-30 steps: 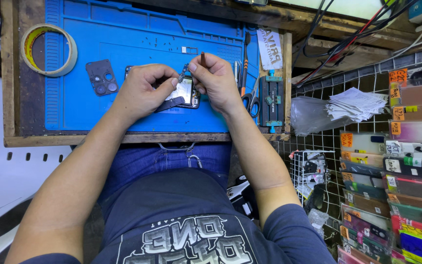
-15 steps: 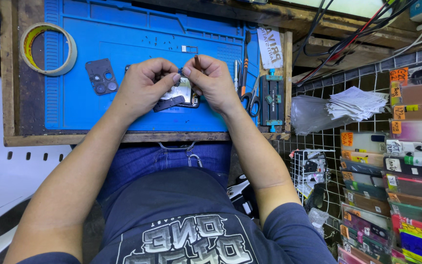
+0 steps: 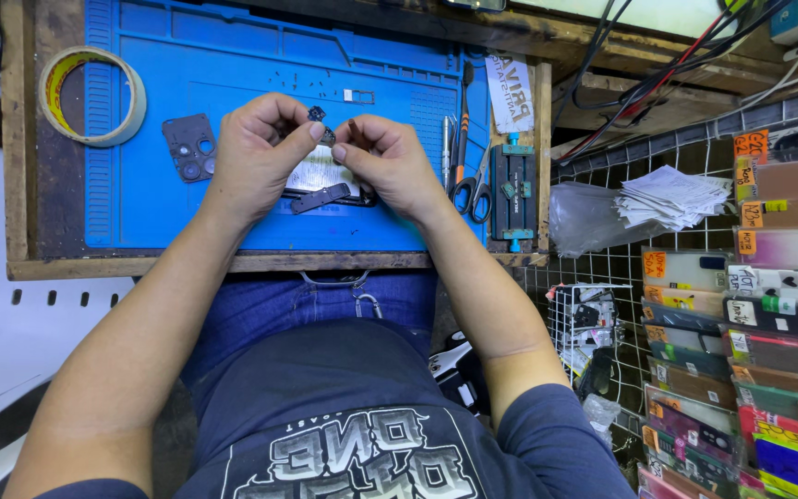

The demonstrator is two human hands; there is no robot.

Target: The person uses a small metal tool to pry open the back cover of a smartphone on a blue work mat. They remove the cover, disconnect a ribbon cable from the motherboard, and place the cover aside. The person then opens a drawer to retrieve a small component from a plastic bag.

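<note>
My left hand [image 3: 260,148] and my right hand [image 3: 390,162] meet over a blue work mat [image 3: 168,212]. Between their fingertips both pinch a small dark component [image 3: 321,125] with a thin ribbon. Under the hands lies an opened phone [image 3: 325,180], its insides showing, with a dark metal bracket across its near edge. A dark camera cover plate [image 3: 188,146] sits on the mat just left of my left hand.
A roll of yellow tape [image 3: 92,95] lies at the mat's left. Screwdrivers, tweezers and scissors [image 3: 469,180] lie right of the phone, beside a small clamp jig [image 3: 513,189]. Cables, a clear bag with papers [image 3: 639,208] and stacked phone cases [image 3: 750,351] fill the right.
Both hands have lifted off the phone slightly and come together, now holding the small component up between the fingertips; a second ago the right hand held a tool at the phone.
</note>
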